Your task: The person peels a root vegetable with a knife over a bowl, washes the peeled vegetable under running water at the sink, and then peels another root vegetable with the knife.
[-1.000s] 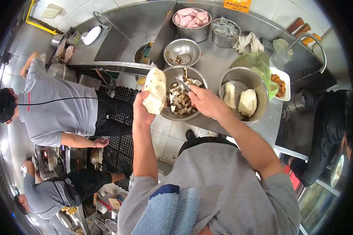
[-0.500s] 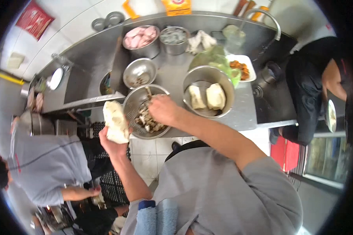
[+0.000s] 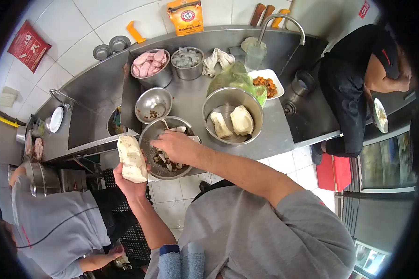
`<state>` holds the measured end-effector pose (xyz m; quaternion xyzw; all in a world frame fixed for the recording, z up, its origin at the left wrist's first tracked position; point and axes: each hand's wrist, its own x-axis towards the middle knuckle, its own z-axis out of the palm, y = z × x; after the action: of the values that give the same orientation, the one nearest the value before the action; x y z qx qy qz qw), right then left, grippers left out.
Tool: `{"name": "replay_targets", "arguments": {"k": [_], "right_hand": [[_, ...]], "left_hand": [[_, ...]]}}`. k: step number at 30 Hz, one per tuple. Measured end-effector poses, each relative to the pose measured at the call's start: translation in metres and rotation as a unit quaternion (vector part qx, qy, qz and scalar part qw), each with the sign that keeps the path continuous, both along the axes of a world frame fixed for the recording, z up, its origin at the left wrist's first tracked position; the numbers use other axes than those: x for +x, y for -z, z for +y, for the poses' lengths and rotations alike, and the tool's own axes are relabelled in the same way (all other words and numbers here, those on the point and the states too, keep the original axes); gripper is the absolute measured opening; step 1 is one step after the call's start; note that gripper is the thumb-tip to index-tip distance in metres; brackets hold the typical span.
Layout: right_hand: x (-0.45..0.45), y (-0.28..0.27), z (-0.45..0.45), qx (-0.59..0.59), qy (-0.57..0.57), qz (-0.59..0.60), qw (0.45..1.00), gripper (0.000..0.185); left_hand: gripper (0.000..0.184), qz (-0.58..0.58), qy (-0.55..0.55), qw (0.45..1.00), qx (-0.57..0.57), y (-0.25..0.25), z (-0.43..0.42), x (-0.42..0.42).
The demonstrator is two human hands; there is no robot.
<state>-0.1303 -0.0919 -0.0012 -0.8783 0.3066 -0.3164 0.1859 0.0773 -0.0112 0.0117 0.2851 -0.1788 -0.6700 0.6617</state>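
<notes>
My left hand [image 3: 129, 180] grips a peeled, cream-coloured root vegetable [image 3: 132, 159] upright, fingers behind it, just left of a steel colander [image 3: 145, 135]. Over the colander is my right hand [image 3: 176, 146], its fingers curled in; whatever it holds is mostly hidden. A thin pale piece [image 3: 165, 124] shows just beyond the knuckles. Dark and whitish peel scraps [image 3: 165, 160] lie in the colander below. To the right, a deep steel pot [image 3: 205, 109] holds two more peeled pieces [image 3: 241, 121] of the same pale kind.
Behind the colander sits a steel bowl [image 3: 153, 100] with a few scraps. Farther back are a pot of pink meat [image 3: 150, 64], a pot of greyish pieces [image 3: 187, 58] and a white cloth [image 3: 217, 61]. Co-workers stand left [image 3: 60, 209] and right [image 3: 351, 93], beside sinks.
My view has shifted, so the counter sits farther left. My right hand has moved slightly within the colander, and the root vegetable stays in my left hand.
</notes>
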Motion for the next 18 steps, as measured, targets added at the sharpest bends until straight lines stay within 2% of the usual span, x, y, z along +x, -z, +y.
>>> {"name": "replay_targets", "arguments": {"k": [2, 5, 8, 11, 14, 17, 18], "right_hand": [[0.000, -0.009, 0.009, -0.002, -0.007, -0.034, 0.999, 0.027], [0.004, -0.008, 0.009, 0.060, -0.030, 0.023, 0.998, 0.027], [0.004, -0.009, 0.004, 0.098, -0.038, 0.057, 0.993, 0.018], [-0.001, -0.003, 0.002, 0.000, -0.026, -0.028, 0.999, 0.017], [-0.002, -0.009, 0.008, 0.049, -0.006, -0.090, 0.995, 0.023], [-0.027, -0.031, 0.018, 0.156, -0.057, -0.073, 0.983, 0.029], [-0.044, -0.038, 0.025, 0.203, -0.066, -0.107, 0.971, 0.029]], "left_hand": [[0.064, 0.003, 0.002, 1.000, -0.009, -0.002, 0.001, -0.001], [0.063, 0.011, 0.004, 1.000, -0.018, -0.002, 0.002, -0.002], [0.063, 0.035, 0.003, 0.999, -0.024, -0.005, 0.006, -0.002], [0.065, 0.066, 0.009, 0.996, -0.052, -0.011, 0.009, -0.003], [0.068, 0.110, 0.008, 0.991, -0.081, -0.010, 0.011, -0.004], [0.069, 0.121, -0.002, 0.988, -0.101, -0.007, 0.012, -0.002], [0.070, 0.113, -0.002, 0.988, -0.108, -0.005, 0.014, 0.001]]}}
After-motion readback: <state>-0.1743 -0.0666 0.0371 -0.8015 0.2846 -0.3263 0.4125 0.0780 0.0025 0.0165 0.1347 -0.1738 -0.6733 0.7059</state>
